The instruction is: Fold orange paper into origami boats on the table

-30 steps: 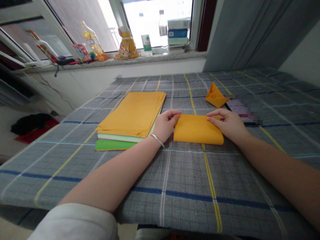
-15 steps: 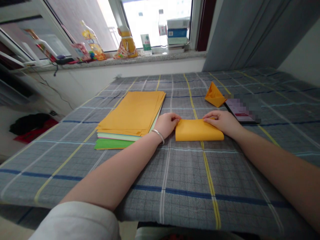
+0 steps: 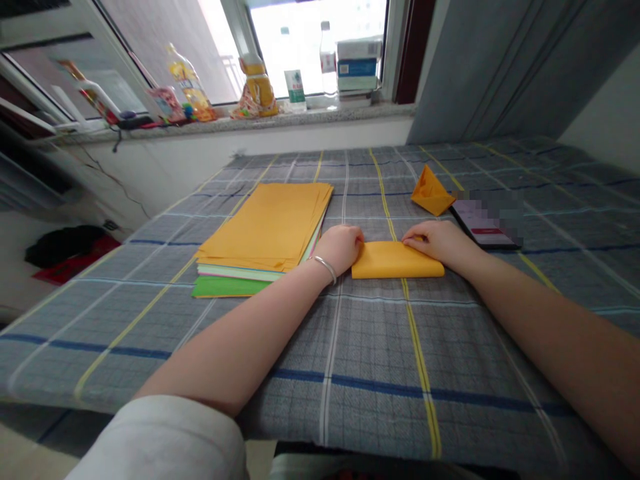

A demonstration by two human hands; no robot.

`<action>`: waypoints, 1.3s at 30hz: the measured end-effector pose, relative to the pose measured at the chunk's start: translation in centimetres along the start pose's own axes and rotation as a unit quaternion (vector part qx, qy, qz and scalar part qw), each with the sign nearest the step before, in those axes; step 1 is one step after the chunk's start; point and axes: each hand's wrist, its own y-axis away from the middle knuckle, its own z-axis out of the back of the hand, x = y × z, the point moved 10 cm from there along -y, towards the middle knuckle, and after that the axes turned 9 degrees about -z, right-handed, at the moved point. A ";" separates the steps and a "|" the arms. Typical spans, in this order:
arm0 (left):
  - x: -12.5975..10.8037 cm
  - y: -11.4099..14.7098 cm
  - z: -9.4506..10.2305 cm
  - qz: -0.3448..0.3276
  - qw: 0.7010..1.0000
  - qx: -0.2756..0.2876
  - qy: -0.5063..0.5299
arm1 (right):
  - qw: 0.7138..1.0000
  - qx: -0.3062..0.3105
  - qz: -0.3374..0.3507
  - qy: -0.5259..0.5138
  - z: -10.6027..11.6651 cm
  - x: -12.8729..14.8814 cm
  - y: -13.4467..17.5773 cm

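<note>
The folded orange paper [image 3: 395,261] is pressed flatter than a second ago, with its bulging near fold lowered and its far edge touched slightly farther left by the right hand [image 3: 436,241].

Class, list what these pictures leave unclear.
In the head view:
Left hand: most fingertips, hidden by the hand itself.
Folded yellow paper: inner layers, hidden by its top.
Paper stack: near right corner, behind the left forearm.
Device: part of its screen, masked by pixel blocks.
Right arm: upper part, cut off by the right edge.
</note>
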 end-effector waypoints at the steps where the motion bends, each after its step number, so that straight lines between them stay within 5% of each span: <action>1: -0.1 0.0 -0.1 -0.004 1.000 0.002 -0.011 | 1.000 -0.003 0.001 0.001 0.0 -0.1 0.0; 8: -1.0 0.0 -0.9 -0.060 0.994 0.022 -0.094 | 1.000 -0.004 0.014 0.013 -0.4 -0.3 0.0; 19: -1.0 0.7 -0.8 -0.058 0.993 0.028 -0.103 | 0.999 0.002 0.022 0.041 -0.6 -0.6 0.1; 30: -4.3 0.4 -2.1 -0.218 0.960 0.072 -0.162 | 0.999 -0.009 0.027 0.038 -0.5 -0.5 0.0; 39: -3.9 -0.1 -1.5 -0.136 0.987 0.082 -0.030 | 0.999 -0.006 0.009 0.047 -0.2 -0.1 0.3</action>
